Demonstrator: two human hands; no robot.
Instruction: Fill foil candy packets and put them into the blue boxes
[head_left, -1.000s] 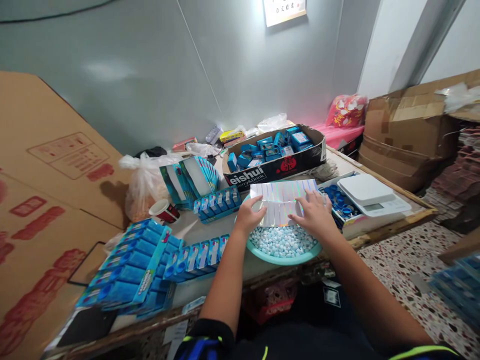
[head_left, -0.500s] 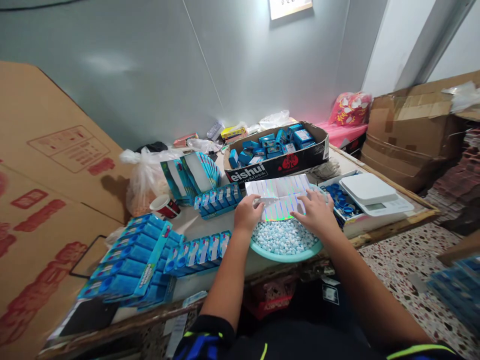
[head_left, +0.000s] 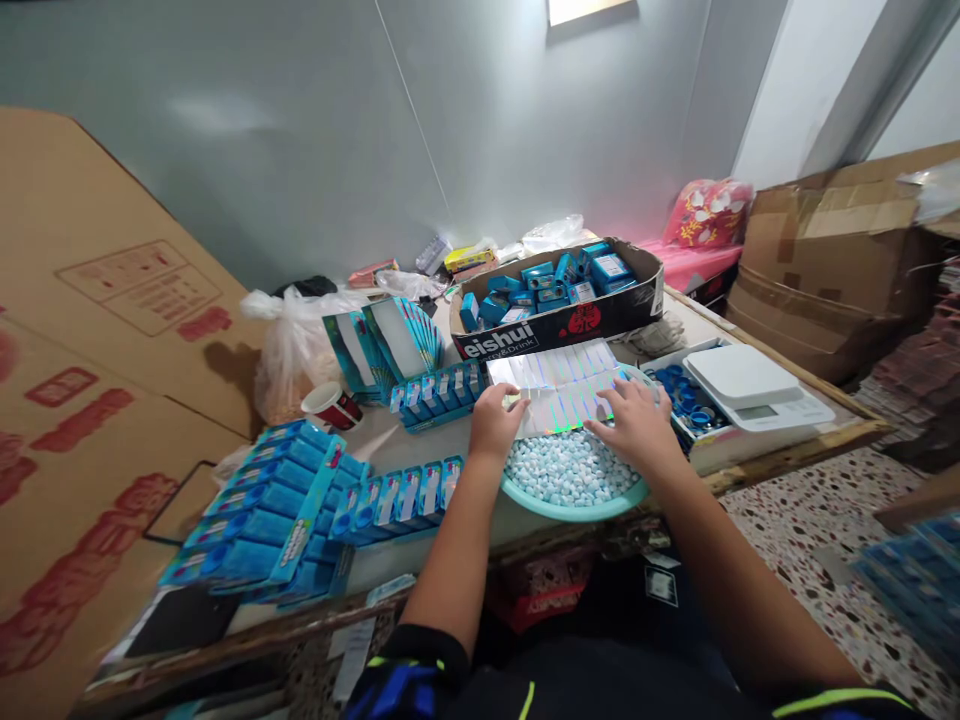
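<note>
Crosswise, the silver sheet (head_left: 559, 385) lay between both hands' fingers, neither hand clearly nearer. The left hand (head_left: 493, 425) pinched its left edge; the right hand (head_left: 639, 425) spread over its right end, grip unclear. Bodyward of the fingers, pellets (head_left: 570, 472) lay open; beyond, a carton (head_left: 544, 338) crowded close.

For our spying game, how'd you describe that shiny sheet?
On the table, find the turquoise basin of pale pellets. Over its far side, between left hand and right hand, is the sheet: silvery with rainbow glints, unlike the blue boxes nearby.
</note>
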